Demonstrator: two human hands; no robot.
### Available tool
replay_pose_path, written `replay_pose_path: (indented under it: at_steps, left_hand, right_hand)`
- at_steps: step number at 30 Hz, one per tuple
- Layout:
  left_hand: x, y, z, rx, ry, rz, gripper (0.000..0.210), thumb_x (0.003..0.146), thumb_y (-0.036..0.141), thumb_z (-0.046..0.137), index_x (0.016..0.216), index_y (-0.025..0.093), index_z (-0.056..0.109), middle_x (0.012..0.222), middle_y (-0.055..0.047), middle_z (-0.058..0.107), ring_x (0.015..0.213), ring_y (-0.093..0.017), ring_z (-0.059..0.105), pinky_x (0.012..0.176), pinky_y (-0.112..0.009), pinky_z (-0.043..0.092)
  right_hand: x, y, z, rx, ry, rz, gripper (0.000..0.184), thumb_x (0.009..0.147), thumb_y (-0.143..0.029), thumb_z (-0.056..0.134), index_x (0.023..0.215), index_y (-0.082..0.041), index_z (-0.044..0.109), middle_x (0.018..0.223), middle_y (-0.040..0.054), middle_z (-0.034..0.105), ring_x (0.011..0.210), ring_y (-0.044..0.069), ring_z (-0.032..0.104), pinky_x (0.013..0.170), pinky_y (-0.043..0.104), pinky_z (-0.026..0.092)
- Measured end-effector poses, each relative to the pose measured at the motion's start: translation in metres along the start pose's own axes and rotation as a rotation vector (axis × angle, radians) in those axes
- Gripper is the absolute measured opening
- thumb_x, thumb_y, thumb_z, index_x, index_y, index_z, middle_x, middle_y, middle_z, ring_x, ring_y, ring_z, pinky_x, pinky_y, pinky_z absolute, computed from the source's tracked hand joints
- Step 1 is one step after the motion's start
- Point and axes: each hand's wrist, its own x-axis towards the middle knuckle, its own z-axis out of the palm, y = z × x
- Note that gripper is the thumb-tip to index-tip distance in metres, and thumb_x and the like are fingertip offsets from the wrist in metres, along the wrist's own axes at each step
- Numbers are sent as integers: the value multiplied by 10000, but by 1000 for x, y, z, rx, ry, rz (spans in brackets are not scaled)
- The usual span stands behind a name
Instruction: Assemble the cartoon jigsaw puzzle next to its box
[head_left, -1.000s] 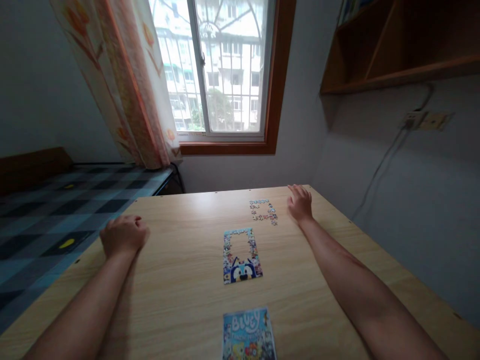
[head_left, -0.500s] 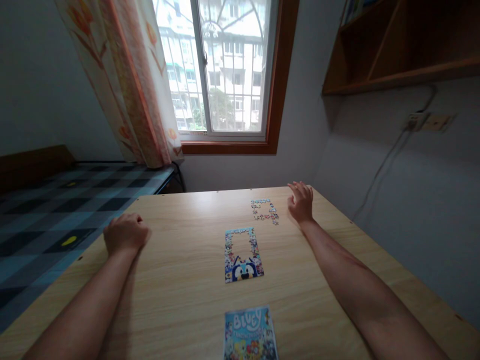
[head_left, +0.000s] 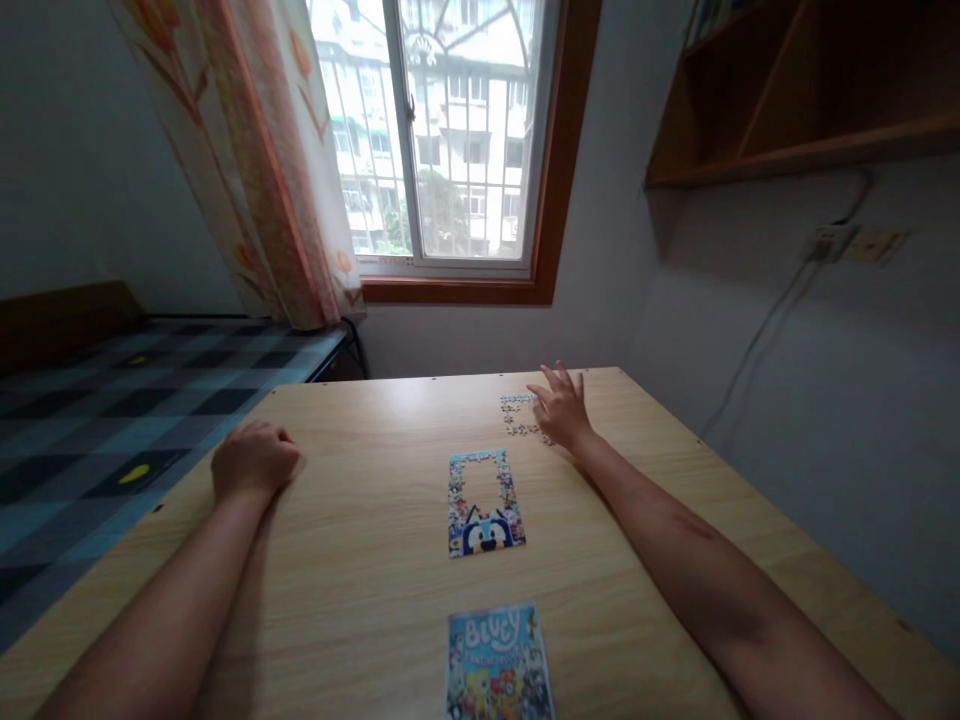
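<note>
My right hand [head_left: 561,405] reaches over the right side of the loose jigsaw pieces [head_left: 517,431], its fingers spread and nothing visible in them. It hides some of those pieces. Closed in a fist, my left hand [head_left: 255,462] rests on the left part of the table; I cannot make out anything in it. Between my arms lies a partly assembled jigsaw puzzle [head_left: 487,532], with a dark blue dog face along its near edge and a gap in its middle. Closer to me is a colourful picture sheet or box [head_left: 499,660] marked "Bluey", cut off by the lower frame edge.
The light wooden table [head_left: 360,560] reaches toward the wall under a barred window [head_left: 472,150]. At left stands a bed with a checked cover [head_left: 247,365], beside a flowered curtain [head_left: 255,180]. A wooden shelf [head_left: 787,160] and a socket with a cable [head_left: 832,243] are on the right wall.
My right hand has moved left from beside the loose pieces to over them, and its fingers have spread. My left hand stays nearly in place, still closed.
</note>
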Motion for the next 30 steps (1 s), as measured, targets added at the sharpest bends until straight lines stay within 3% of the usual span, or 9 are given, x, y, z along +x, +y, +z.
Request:
replay_pose_path:
  at_steps: [5, 11, 15, 20, 26, 30]
  left_hand:
    - [-2, 4, -5, 1, -21, -45, 204, 756, 164, 490, 737, 187, 691, 1020, -126, 724, 1018, -311, 635, 783, -370, 482]
    - [-5, 8, -8, -2, -19, -93, 215, 797, 162, 465, 796, 181, 679, 1060, -124, 717, 1025, -304, 624, 719, -361, 463]
    - [-6, 8, -8, 0, -14, -87, 222, 817, 157, 457, 817, 172, 679, 1054, -127, 713, 1016, -293, 614, 722, -354, 447]
    - [-7, 9, -10, -27, -8, -94, 203, 812, 147, 475, 803, 171, 676, 1046, -137, 707, 1010, -299, 602, 720, -358, 436]
    - [-9, 12, -13, -66, -8, -129, 212, 809, 158, 482, 829, 165, 693, 1060, -148, 704, 1010, -310, 600, 701, -362, 434]
    - [-10, 11, -12, -72, 3, -116, 212, 799, 147, 480, 822, 161, 690, 1033, -148, 703, 1004, -312, 611, 726, -363, 438]
  right_hand:
    - [-1, -31, 12, 12, -271, -38, 478, 1040, -403, 343, 1430, -262, 582, 1689, 101, 220, 1574, 322, 31, 1199, 678, -9]
    - [-2, -35, 16, 50, -465, -74, 509, 1064, -453, 287, 1434, -265, 582, 1697, 107, 187, 1577, 326, 8, 1197, 676, -23]
    - [-3, -37, 11, 104, -450, -158, 499, 1068, -473, 273, 1409, -314, 602, 1696, 65, 208, 1579, 310, 18, 1213, 652, -20]
    - [-2, -38, 14, 63, -392, -110, 537, 1068, -452, 279, 1507, -221, 485, 1683, 132, 224, 1576, 331, 36, 1208, 678, 14]
    - [-2, -39, 20, 60, -441, -97, 481, 1066, -474, 314, 1412, -294, 595, 1679, 113, 248, 1571, 349, 71, 1188, 711, 19]
    - [-2, -39, 14, 119, -325, -214, 402, 1059, -442, 372, 1276, -342, 695, 1674, 54, 279, 1575, 321, 71, 1204, 683, 25]
